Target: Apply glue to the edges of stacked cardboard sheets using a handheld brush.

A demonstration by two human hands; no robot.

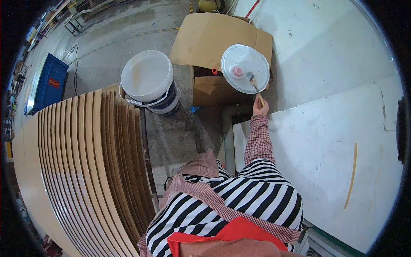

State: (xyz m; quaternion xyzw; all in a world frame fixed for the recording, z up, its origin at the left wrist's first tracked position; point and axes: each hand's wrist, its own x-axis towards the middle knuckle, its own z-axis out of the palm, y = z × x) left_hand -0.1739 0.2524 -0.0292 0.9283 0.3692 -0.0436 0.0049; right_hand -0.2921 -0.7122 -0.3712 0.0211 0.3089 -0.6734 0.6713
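My right hand [260,106] is closed round the wooden handle of a paintbrush [257,88], reaching out ahead of me. The brush's bristle end lies over a round white lid [252,60], which has a pinkish spout cap [237,71] on it. Whether the bristles touch the lid, I cannot tell. Beneath and behind the lid is a cardboard box [209,91] with a wide flap [214,38] folded out. To the left of it stands a white bucket [144,75] with a wire-like white handle. My left hand does not show; only a checked sleeve [201,165] appears near my body.
A tall stack of cardboard sheets [85,162] stands on edge at my left. On my right is a large white surface [325,141] with a yellowish strip [351,175]. A blue bin [47,85] stands far left, with a dark cable [76,64] on the floor beside it.
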